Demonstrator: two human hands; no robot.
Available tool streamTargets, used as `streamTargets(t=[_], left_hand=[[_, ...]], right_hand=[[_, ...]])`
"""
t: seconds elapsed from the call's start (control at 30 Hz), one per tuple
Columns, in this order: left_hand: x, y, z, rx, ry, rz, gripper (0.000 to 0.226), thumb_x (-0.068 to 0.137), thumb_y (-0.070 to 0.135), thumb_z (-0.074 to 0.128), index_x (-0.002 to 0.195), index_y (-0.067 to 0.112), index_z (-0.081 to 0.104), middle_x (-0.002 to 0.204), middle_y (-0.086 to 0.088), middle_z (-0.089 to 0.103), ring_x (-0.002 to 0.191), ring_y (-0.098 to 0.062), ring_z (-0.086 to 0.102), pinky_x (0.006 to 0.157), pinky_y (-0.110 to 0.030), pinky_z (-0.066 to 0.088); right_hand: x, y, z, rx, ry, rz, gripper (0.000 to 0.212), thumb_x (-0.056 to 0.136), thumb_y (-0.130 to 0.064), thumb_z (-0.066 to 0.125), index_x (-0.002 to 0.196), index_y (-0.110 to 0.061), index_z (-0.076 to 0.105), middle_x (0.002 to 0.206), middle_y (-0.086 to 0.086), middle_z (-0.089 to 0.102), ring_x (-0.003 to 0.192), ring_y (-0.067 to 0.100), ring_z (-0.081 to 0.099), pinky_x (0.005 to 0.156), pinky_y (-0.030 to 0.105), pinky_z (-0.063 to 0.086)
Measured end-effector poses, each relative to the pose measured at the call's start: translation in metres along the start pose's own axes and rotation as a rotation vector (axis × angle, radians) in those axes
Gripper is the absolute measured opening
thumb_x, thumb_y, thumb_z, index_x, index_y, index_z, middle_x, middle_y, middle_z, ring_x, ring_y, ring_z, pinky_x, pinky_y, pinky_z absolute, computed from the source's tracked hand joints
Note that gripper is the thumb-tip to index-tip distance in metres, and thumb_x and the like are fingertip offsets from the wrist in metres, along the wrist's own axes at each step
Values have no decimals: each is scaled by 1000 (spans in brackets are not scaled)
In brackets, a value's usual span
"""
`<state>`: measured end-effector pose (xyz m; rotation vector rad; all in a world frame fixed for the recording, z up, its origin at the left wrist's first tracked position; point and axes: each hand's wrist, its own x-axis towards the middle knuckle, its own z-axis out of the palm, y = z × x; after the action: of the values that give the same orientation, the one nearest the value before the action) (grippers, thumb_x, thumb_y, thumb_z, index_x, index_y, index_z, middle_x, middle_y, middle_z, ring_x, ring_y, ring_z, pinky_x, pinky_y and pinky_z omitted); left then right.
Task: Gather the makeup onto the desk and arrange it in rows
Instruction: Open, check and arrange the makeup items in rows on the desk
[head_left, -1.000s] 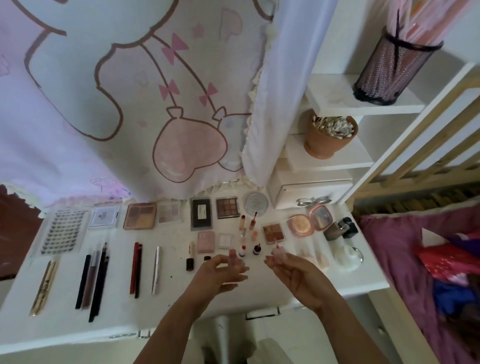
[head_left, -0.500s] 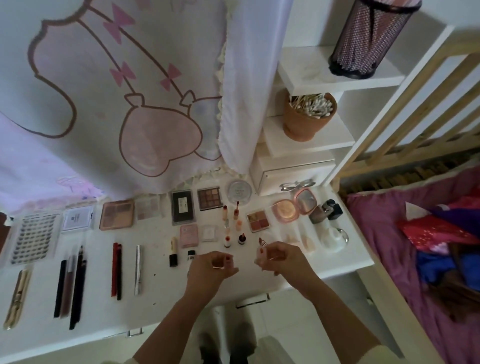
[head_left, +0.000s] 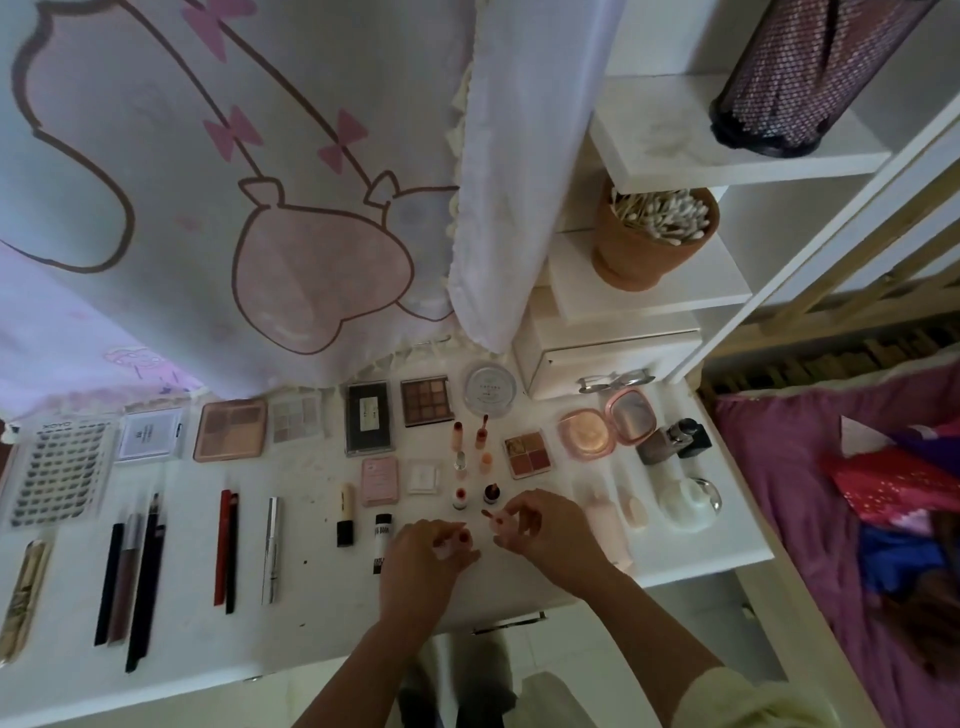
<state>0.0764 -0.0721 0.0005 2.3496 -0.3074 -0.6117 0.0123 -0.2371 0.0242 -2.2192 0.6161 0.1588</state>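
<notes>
Worktop (head_left: 311, 613): palette row (head_left: 231, 430) along the far edge, 10 to 12 o'clock. Lash tray (head_left: 57, 467) at 9, pencils (head_left: 127, 571) just right of it at 8. Lip bottles (head_left: 457, 436) centre, compacts (head_left: 584, 434) at 2. Swab pot (head_left: 649, 244) on shelf (head_left: 675, 291) behind. Bed (head_left: 779, 467) at 3.

Open white desk top (head_left: 322, 634) lies at the front between the slim silver tube (head_left: 271, 551) and the left hand (head_left: 426, 556); that hand and the right hand (head_left: 540, 530), pinching a small lip tube (head_left: 492, 517), block front centre. Behind, upright little lip bottles (head_left: 470, 457) crowd the middle, and a row of flat palettes (head_left: 231, 430), a hanging pale curtain (head_left: 498, 208) and a white drawer box (head_left: 608, 358) wall the back.
</notes>
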Motion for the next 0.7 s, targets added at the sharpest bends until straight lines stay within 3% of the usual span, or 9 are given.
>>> streamTargets(t=[0.1,0.17,0.27,0.5,0.7], left_hand=[[4,-2,3,-6,-3,-18,35,78,42,75,110,28,69,101,11,64,86,0,55,67,-5,31],[6,-3,4,4,-2,-20,36,77,43,75,110,29,69,100,11,64,84,0,54,67,-5,30],[8,-5,6,11,-13,-21,37,77,44,75,110,28,68,101,9,64,83,-1,53,67,-7,31],[12,-6,11,-25,0,-9,35,76,42,76,106,26,68,101,11,62,84,0,51,68,-5,30],[14,-8,13,-11,-10,2,32,76,41,76,105,28,68,104,13,55,93,-3,50,80,-14,33]], right_hand=[[5,3,3,-34,-19,10,19,86,-32,70,99,-18,66,76,-15,57,67,-3,52,61,4,38],[6,5,7,-79,-57,8,21,88,-35,67,102,-19,66,88,-9,65,75,0,56,68,6,41],[10,8,13,-152,-98,7,24,88,-39,65,105,-22,67,101,-4,67,86,7,56,81,20,46],[16,14,17,-171,-75,-25,23,88,-31,66,108,-23,71,96,-13,48,87,3,48,67,1,32],[17,19,17,-227,-83,-66,23,90,-35,63,110,-29,71,100,-11,51,89,3,45,72,5,31]])
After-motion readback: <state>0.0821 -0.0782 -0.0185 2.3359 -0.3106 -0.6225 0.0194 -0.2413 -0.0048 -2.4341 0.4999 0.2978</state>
